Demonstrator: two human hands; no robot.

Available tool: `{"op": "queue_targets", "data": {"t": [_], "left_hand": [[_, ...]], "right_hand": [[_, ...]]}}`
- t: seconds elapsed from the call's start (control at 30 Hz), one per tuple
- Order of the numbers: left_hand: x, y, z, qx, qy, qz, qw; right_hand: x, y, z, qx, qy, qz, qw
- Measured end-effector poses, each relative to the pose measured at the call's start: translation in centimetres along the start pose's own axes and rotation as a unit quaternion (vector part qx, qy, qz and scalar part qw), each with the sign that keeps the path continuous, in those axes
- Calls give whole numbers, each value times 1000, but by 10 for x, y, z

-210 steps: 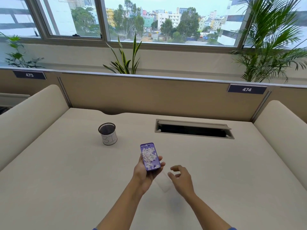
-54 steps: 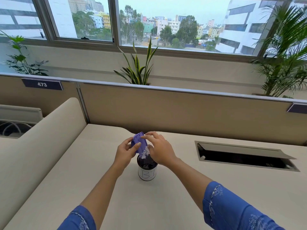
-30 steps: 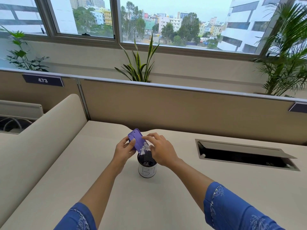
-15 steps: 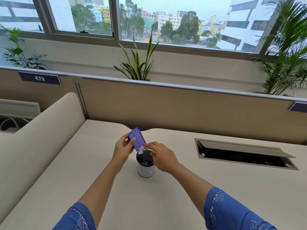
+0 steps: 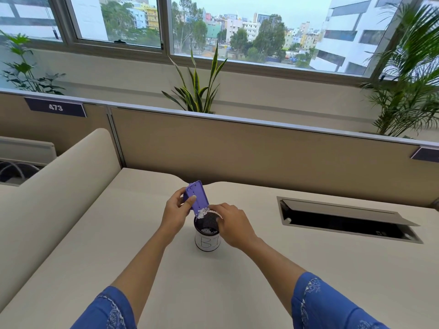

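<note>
A small purple tray (image 5: 197,197) is tilted steeply over a dark mesh cup (image 5: 207,233) with a white label reading B1. My left hand (image 5: 175,211) grips the tray by its upper left side. White paper bits (image 5: 202,212) cluster at the tray's lower end and some lie inside the cup. My right hand (image 5: 231,225) curls round the cup's right rim and side, its fingertips near the tray's lower end. The cup stands upright on the beige desk (image 5: 213,281).
An open cable hatch (image 5: 342,219) is set in the desk to the right. A curved padded divider (image 5: 54,186) runs along the left, and a partition panel (image 5: 237,150) closes the far edge. Plants stand behind it.
The tray has tipped steeper over the cup. My right hand has dropped from the tray's side to the cup's rim, and more white bits have slid to the tray's lower end and into the cup.
</note>
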State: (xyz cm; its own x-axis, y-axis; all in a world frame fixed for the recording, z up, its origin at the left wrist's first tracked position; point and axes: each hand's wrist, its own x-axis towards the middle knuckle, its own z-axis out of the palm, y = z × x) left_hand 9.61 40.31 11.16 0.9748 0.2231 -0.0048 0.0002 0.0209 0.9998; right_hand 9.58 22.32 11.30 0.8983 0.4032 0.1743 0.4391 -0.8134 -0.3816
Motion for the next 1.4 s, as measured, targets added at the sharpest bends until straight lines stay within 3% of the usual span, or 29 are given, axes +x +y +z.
{"op": "queue_targets", "data": {"t": [0.57,0.87,1.23,1.4], "left_hand": [[-2,1,5,78,-9,70,994],[-2,-2,5,111,-34,105,988],[-5,0,12,119,-88,121,982],[-7,1,12,120,-72,130,982]], "right_hand": [[-9,-2,5,-34,-9,17,999],[-2,-6,-3,72,1,76,995],[-8,-3,-7,122,-11,105,987],[-7,-1,-11,250,26,133,959]]}}
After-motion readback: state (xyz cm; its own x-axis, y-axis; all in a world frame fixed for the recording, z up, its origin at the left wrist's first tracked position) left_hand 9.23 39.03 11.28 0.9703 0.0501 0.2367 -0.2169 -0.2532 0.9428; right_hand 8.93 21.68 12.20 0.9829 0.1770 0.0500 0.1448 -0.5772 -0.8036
